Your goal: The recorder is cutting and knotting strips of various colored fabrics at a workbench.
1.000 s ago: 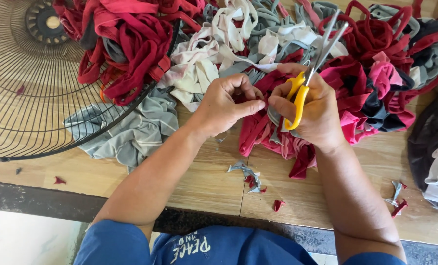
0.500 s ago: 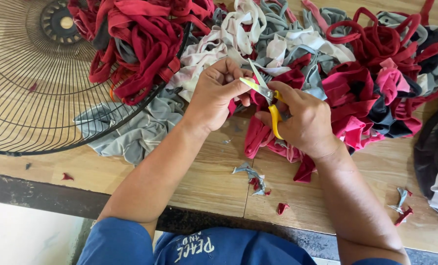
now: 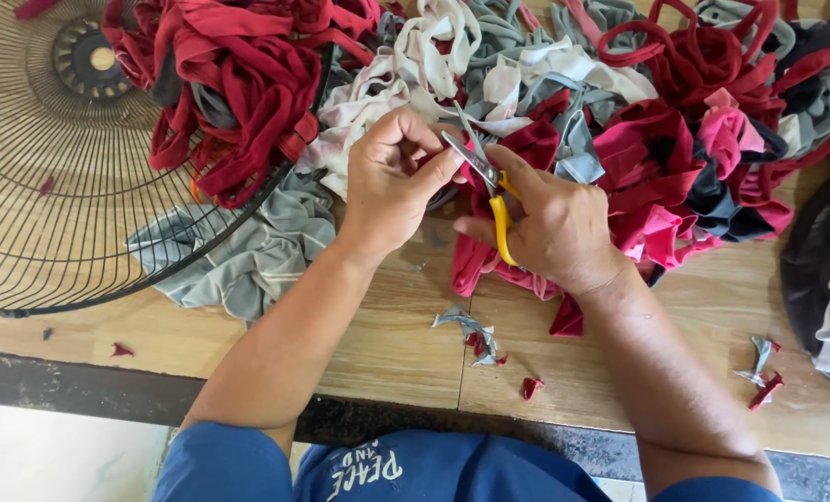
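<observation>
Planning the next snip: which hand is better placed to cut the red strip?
Probably the right hand: it already grips the yellow-handled scissors, blades pointing at the red strip. The left hand pinches that fabric beside the blades.

I see small scissors [image 3: 486,191] with yellow handles, blades pointing up and left, at a dark red cloth strip [image 3: 489,256] hanging down near the middle of the wooden table
</observation>
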